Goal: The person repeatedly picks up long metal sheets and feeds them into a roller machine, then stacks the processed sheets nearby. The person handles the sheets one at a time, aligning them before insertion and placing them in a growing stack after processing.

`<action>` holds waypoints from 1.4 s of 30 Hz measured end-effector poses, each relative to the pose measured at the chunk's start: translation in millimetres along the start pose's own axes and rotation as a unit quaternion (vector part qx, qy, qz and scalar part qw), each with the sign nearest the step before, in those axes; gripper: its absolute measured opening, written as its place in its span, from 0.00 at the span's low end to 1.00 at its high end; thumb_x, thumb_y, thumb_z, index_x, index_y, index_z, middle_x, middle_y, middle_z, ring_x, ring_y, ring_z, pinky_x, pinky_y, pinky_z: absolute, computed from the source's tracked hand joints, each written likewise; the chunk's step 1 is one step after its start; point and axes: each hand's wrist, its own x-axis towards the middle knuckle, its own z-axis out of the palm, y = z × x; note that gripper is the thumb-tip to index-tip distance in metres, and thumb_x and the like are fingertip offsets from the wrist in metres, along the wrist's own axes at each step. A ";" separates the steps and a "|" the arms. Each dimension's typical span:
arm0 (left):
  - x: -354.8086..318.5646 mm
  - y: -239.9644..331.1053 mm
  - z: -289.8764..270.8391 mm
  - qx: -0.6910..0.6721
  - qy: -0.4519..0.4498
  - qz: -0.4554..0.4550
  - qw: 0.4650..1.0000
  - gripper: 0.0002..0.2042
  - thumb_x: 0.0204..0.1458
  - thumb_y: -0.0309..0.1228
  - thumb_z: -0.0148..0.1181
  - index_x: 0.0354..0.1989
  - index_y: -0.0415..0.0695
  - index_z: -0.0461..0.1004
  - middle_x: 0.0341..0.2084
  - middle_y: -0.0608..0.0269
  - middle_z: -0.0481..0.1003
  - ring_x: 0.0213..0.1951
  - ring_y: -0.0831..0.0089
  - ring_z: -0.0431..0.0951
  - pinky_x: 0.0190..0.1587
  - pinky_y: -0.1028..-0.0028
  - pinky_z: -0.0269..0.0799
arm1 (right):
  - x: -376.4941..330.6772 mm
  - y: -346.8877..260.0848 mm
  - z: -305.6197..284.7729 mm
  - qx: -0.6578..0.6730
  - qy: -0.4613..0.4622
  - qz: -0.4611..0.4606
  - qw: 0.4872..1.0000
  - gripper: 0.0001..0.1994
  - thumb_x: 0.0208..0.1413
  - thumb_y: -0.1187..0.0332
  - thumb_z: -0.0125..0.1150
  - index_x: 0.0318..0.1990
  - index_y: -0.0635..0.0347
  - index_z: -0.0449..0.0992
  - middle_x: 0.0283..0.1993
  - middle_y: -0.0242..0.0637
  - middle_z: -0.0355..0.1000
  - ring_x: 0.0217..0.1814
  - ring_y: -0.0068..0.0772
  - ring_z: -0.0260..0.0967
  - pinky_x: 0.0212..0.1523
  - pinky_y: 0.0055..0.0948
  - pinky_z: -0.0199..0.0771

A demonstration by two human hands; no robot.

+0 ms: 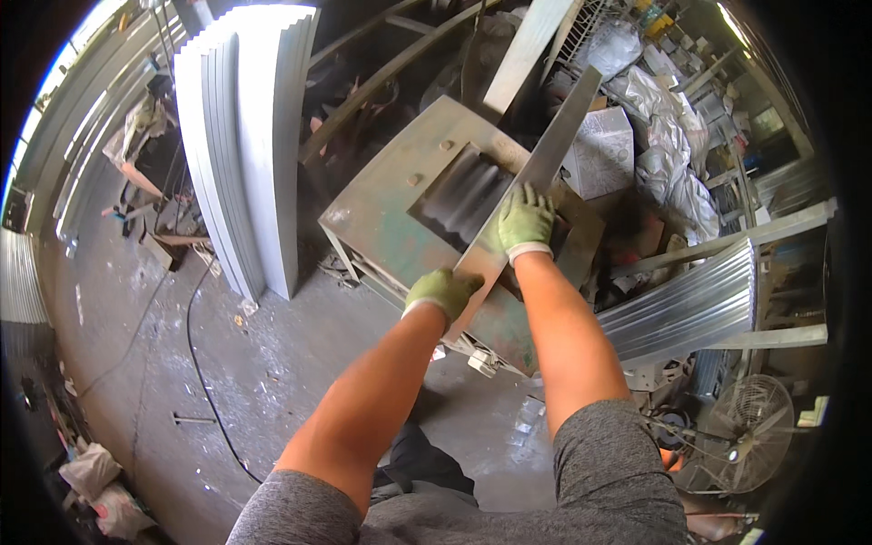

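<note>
A long flat strip of metal [559, 127] slants across a worn green machine [381, 204], its far end reaching up and right. My left hand [442, 292], in a green glove, is closed on the strip's edge near its close end. Farther up, my right hand [527, 218] rests on the strip in a matching glove, fingers stretched out and lying flat; whether the thumb hooks underneath is hidden. Left of the strip, a rectangular opening in the machine's top shows dark, ridged, roller-like surfaces [463, 195].
A tall stack of pale metal channels [245, 154] stands to the left. Shiny corrugated sheets [681, 295] lie on the right, above a round fan [745, 431]. A white carton [599, 154] sits behind the machine. A black cable [193, 341] crosses the floor.
</note>
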 end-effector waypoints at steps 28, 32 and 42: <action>-156.3 -147.7 11.1 -0.106 -0.030 -0.023 0.994 0.37 0.61 0.65 0.60 0.60 0.39 0.80 0.56 0.40 0.82 0.61 0.44 0.81 0.63 0.55 0.75 | -167.3 -104.4 -60.8 0.081 -0.013 -0.008 0.997 0.25 0.76 0.55 0.44 0.69 0.62 0.71 0.76 0.55 0.65 0.78 0.63 0.61 0.78 0.54 0.61; -201.2 -199.3 24.8 -0.084 -0.056 -0.061 0.993 0.38 0.60 0.67 0.60 0.58 0.40 0.81 0.55 0.40 0.83 0.60 0.43 0.81 0.62 0.55 0.75 | -236.0 -140.3 -76.9 0.116 -0.026 -0.007 0.993 0.26 0.75 0.55 0.46 0.71 0.64 0.68 0.77 0.57 0.63 0.78 0.66 0.60 0.78 0.58 0.57; -281.5 -301.3 53.8 0.009 -0.046 -0.139 0.989 0.37 0.60 0.67 0.60 0.58 0.42 0.80 0.52 0.41 0.84 0.58 0.44 0.83 0.61 0.53 0.77 | -310.4 -190.7 -106.0 0.246 -0.049 -0.027 0.968 0.23 0.64 0.61 0.62 0.62 0.64 0.75 0.67 0.52 0.72 0.70 0.59 0.68 0.73 0.58 0.66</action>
